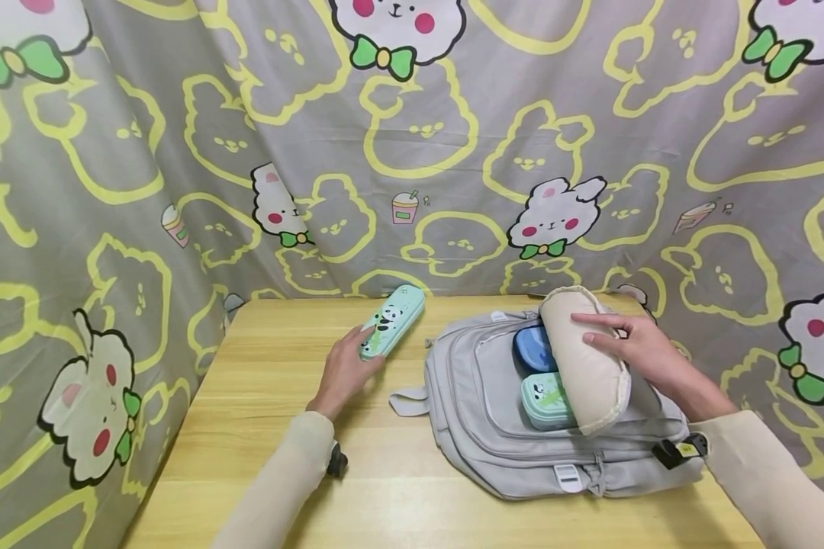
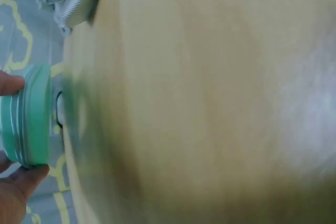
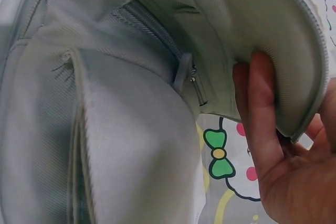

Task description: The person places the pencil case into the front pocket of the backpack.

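My left hand (image 1: 346, 371) grips the near end of a mint-green pencil case (image 1: 393, 324) with a panda print, left of the backpack. In the left wrist view, fingertips (image 2: 32, 177) and a thumb press opposite sides of this green case (image 2: 37, 116). A grey backpack (image 1: 463, 412) lies on the table, its compartment partly open. My right hand (image 1: 645, 351) holds a cream flap (image 1: 584, 366) of it; in the right wrist view the fingers (image 3: 262, 114) lie along the inside of its zippered edge. Beneath the flap are a blue case (image 1: 535, 348) and another mint panda case (image 1: 548, 400).
The wooden table (image 1: 247, 381) carries the backpack on its right half. A patterned curtain (image 1: 412, 137) hangs behind the table and along its sides. A strap loop (image 1: 410, 402) sticks out to the left, and a white buckle (image 1: 568, 478) lies at the bag's near side.
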Action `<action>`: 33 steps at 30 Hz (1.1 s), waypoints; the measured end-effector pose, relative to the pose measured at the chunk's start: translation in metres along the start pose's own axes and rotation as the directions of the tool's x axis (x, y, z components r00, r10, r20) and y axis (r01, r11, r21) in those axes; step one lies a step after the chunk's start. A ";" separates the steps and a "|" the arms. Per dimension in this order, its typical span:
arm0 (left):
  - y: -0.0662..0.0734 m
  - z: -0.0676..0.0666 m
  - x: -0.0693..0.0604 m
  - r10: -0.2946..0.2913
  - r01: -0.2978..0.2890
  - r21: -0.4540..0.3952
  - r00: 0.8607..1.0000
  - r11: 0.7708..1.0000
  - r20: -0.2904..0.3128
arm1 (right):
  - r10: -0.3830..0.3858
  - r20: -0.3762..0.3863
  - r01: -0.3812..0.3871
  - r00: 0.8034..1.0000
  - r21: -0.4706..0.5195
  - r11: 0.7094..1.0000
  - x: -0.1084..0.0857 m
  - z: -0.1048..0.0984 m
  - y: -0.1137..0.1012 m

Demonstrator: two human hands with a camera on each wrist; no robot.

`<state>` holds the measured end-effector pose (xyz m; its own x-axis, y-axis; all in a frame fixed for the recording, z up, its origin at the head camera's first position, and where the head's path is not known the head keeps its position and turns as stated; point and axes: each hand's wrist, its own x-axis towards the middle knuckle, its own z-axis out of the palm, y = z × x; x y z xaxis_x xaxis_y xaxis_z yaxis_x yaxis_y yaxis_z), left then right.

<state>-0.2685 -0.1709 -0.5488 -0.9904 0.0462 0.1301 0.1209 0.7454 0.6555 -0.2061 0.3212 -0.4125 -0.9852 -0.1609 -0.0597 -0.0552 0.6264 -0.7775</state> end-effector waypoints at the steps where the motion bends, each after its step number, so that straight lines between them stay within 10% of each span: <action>1: 0.001 -0.002 0.000 0.013 -0.013 -0.007 1.000 1.000 0.004 | -0.004 0.000 0.004 1.000 -0.003 1.000 0.000 0.000 0.000; 16: 0.045 -0.015 -0.005 0.235 -0.233 -0.039 0.970 0.972 0.058 | 0.001 -0.001 -0.001 1.000 0.041 0.999 -0.003 -0.001 -0.003; 33: 0.070 -0.012 -0.011 0.306 -0.308 -0.004 0.941 0.951 0.148 | 0.006 0.015 -0.007 1.000 0.091 0.996 -0.004 0.001 -0.003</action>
<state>-0.2485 -0.1275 -0.4950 -0.9045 0.3698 0.2125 0.4208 0.6921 0.5865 -0.2016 0.3188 -0.4104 -0.9829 -0.1686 -0.0735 -0.0331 0.5557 -0.8307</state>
